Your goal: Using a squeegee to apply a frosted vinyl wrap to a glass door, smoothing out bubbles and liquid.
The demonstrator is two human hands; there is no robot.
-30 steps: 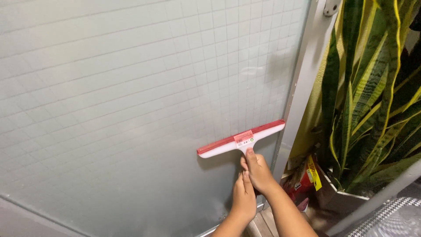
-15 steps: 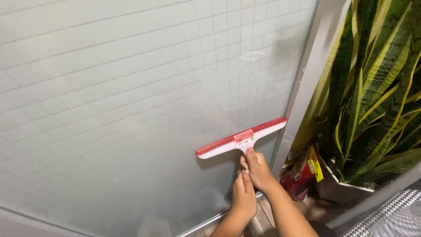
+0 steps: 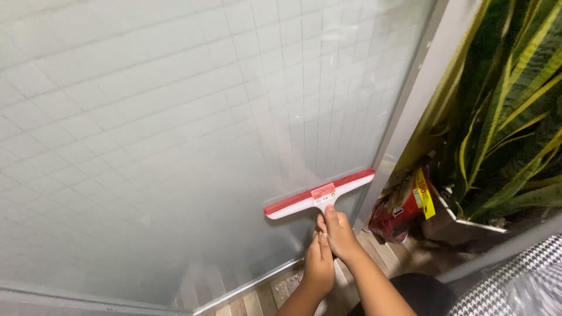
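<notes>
Gripping the squeegee (image 3: 319, 195) with both hands, I have my right hand (image 3: 341, 237) wrapped high on the short handle, thumb pointing up toward the head, and my left hand (image 3: 319, 266) closed around the handle's lower end, touching the right one from below. The tool sits straight above my grip, low on the frosted glass panel (image 3: 175, 134), near its bottom right corner and just beside the grey frame post (image 3: 410, 99). Its long axis, the red-and-white blade, runs crosswise to the handle, tilted so the right end rides higher and almost reaches the post. Right of the post stand a striped-leaf plant (image 3: 503, 93) and a red packet (image 3: 404, 205). Wooden floor slats (image 3: 275, 289) show below the glass.
</notes>
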